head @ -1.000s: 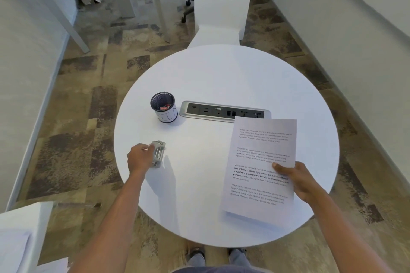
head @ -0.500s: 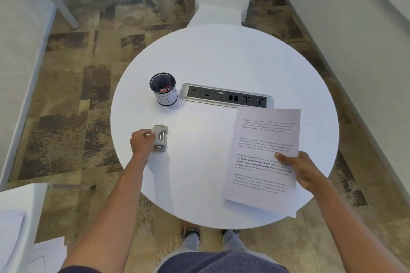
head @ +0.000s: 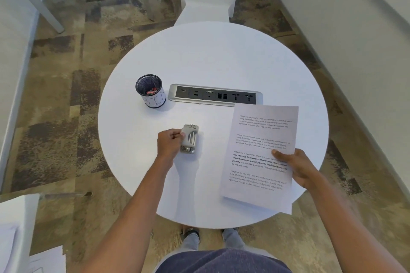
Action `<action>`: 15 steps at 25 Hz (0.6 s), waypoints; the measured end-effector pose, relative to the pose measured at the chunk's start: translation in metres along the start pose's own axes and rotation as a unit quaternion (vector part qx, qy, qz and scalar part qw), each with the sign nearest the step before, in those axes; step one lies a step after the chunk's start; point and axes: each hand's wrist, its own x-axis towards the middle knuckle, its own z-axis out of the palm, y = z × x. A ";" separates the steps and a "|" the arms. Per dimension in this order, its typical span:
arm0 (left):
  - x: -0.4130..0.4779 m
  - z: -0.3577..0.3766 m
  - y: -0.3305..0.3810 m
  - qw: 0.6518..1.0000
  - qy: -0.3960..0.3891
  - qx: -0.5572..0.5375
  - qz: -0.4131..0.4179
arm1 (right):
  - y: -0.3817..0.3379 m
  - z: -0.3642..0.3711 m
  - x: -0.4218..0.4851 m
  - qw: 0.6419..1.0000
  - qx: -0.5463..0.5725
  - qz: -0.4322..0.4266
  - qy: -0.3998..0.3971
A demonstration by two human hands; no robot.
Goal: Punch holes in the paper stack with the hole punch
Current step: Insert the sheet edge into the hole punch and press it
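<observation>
At the far left of the round white tabletop (head: 221,55), a mesh pen cup (head: 150,91) is standing well apart from the work and is posing little risk.

Nearer and to its right, the left hand (head: 169,144) is gripping the metal hole punch (head: 189,139), its fingers curled round the punch's left side. The punch is sitting on the tabletop near the middle, well apart from the paper. I cannot tell which way its slot is facing. If it is facing away from the sheets, the person will be feeding paper against the wrong side. A one-sided grip could also be letting the punch tip or skate on the smooth surface once pressure goes on the lever.

Beyond it, the socket strip (head: 215,95) is lying recessed in the tabletop. The far left corner of the paper stack (head: 261,139) is touching or overlapping its edge, so a sheet could be catching there as the stack slides left.

The stack itself is lying at the right of the tabletop, with its near right corner hanging past the rim. The right hand (head: 297,167) is pinching its right edge, thumb on top and fingers underneath. Held at one edge only, the sheets are likely to be fanning or sagging on the way across. The holes would then be landing out of line through the stack, or loose pages could be slipping off the near rim to the floor.
</observation>
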 end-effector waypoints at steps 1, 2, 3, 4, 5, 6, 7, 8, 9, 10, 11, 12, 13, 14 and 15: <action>-0.002 0.009 0.000 1.000 -0.009 0.004 -0.002 | 0.001 0.000 0.000 1.000 0.003 0.002 -0.001; -0.004 0.017 -0.002 1.000 -0.016 0.008 -0.007 | 0.001 0.001 0.001 1.000 0.006 0.005 -0.002; -0.006 0.023 -0.004 1.000 -0.021 0.011 -0.013 | 0.002 0.001 0.002 1.000 0.008 0.007 -0.003; -0.008 0.028 -0.006 0.999 -0.025 0.014 -0.020 | 0.004 0.002 0.003 1.000 0.010 0.010 -0.004; -0.010 0.031 -0.009 0.999 -0.027 0.015 -0.026 | 0.005 0.003 0.005 1.000 0.012 0.012 -0.005; -0.012 0.034 -0.011 0.999 -0.026 0.014 -0.032 | 0.006 0.004 0.007 1.000 0.012 0.014 -0.006; -0.013 0.036 -0.013 0.999 -0.025 0.012 -0.037 | 0.008 0.005 0.008 1.000 0.011 0.017 -0.006; -0.015 0.037 -0.014 0.999 -0.023 0.012 -0.040 | 0.009 0.006 0.011 1.000 0.010 0.020 -0.005; -0.016 0.038 -0.014 0.999 -0.022 0.013 -0.041 | 0.010 0.008 0.013 1.000 0.010 0.024 -0.005; -0.017 0.038 -0.014 0.999 -0.022 0.015 -0.041 | 0.011 0.009 0.015 1.000 0.011 0.026 -0.005; -0.018 0.038 -0.015 0.999 -0.021 0.015 -0.044 | 0.012 0.010 0.016 1.000 0.012 0.026 -0.008; -0.019 0.038 -0.015 0.999 -0.019 0.016 -0.045 | 0.012 0.012 0.018 1.000 0.012 0.025 -0.012; -0.020 0.038 -0.014 0.999 -0.016 0.015 -0.047 | 0.013 0.015 0.020 1.000 0.010 0.024 -0.016; -0.021 0.038 -0.014 0.999 -0.015 0.016 -0.047 | 0.014 0.018 0.022 0.999 0.006 0.024 -0.020; -0.022 0.038 -0.014 0.999 -0.015 0.015 -0.048 | 0.015 0.022 0.025 0.999 0.001 0.025 -0.022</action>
